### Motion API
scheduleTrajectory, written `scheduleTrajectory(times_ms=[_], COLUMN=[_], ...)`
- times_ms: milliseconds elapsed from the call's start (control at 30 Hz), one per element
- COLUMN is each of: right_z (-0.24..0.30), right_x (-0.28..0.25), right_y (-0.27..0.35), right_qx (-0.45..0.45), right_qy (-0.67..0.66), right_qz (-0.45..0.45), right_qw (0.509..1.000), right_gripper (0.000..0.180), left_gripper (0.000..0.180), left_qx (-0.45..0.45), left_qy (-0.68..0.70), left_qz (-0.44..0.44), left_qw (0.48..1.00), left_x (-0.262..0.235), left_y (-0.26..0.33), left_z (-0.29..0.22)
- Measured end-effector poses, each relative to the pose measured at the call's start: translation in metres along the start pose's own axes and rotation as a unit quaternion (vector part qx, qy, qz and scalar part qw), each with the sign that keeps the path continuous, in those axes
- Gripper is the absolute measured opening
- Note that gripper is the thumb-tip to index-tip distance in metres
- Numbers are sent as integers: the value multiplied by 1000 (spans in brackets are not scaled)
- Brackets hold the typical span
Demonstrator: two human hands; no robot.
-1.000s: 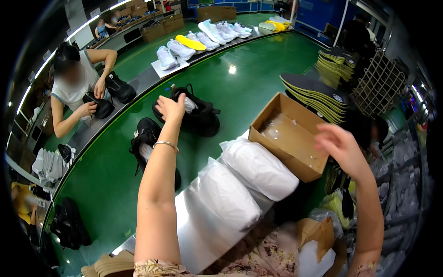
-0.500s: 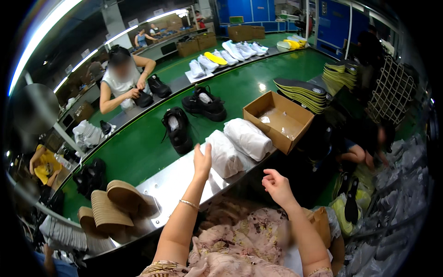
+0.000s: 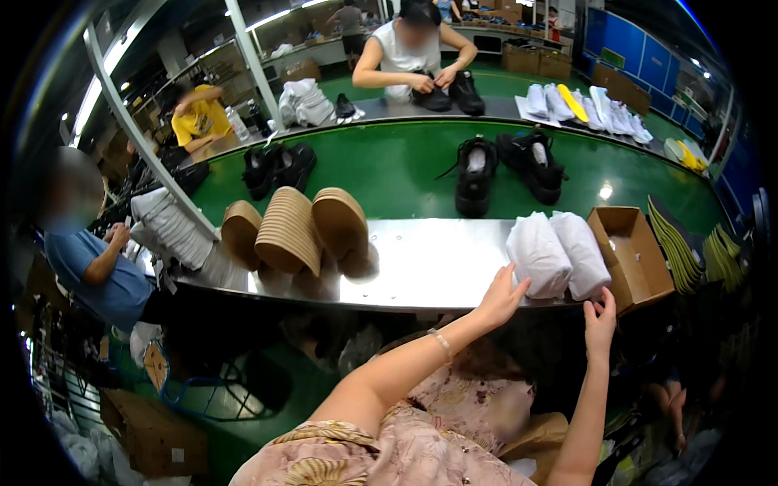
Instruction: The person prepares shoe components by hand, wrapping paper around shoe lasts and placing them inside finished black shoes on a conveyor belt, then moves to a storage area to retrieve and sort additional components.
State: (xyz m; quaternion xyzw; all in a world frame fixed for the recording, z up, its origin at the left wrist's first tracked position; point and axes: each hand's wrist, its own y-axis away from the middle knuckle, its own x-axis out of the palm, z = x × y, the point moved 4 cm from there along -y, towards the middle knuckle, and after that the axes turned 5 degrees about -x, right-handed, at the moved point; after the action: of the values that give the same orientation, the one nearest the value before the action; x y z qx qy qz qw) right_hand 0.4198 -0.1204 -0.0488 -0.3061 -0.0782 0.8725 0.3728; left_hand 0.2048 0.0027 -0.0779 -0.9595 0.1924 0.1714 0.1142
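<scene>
Two white wrapped bundles (image 3: pixel 541 257) lie side by side on the metal shelf (image 3: pixel 438 251) along the near side of the green belt. My left hand (image 3: pixel 501 301) is at the left bundle's near left corner, fingers spread, with nothing gripped. At the near end of the right-hand bundle (image 3: pixel 580 253) is my right hand (image 3: pixel 600 322), its fingers apart and slightly bent. Whether the fingertips touch the wrapping I cannot tell. An open cardboard box (image 3: pixel 628 251) stands just right of the bundles, with small white scraps inside.
Stacked tan insoles (image 3: pixel 285 235) stand on the shelf's left part. Black shoes (image 3: pixel 476 174) sit on the green belt (image 3: pixel 389 170). Across it, a co-worker (image 3: pixel 413 57) handles black shoes. Yellow-edged insoles (image 3: pixel 674 247) lie right of the box. Another person (image 3: pixel 97 267) stands at far left.
My view has swung left, so the tan insoles and the person in blue show more fully. Both hands have come to the near ends of the wrapped bundles, which still lie on the shelf.
</scene>
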Motion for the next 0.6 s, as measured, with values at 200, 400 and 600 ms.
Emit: scheduleTrajectory(times_ms=[200,400,600], right_z=[6,54,139], right_x=[5,53,103], right_y=[35,71,74], right_qx=[67,8,-127], right_qy=[-93,-95,-52], right_qz=[-47,19,80], right_qw=[992,995,987], right_gripper=[30,14,9], left_gripper=[42,19,12], left_qx=[-103,-13,3], left_qy=[-56,-60,-52], left_qz=[-22,-229,-295], left_qw=[993,971,954], left_x=[-121,-223,-271], left_y=[73,100,126], left_z=[7,10,32])
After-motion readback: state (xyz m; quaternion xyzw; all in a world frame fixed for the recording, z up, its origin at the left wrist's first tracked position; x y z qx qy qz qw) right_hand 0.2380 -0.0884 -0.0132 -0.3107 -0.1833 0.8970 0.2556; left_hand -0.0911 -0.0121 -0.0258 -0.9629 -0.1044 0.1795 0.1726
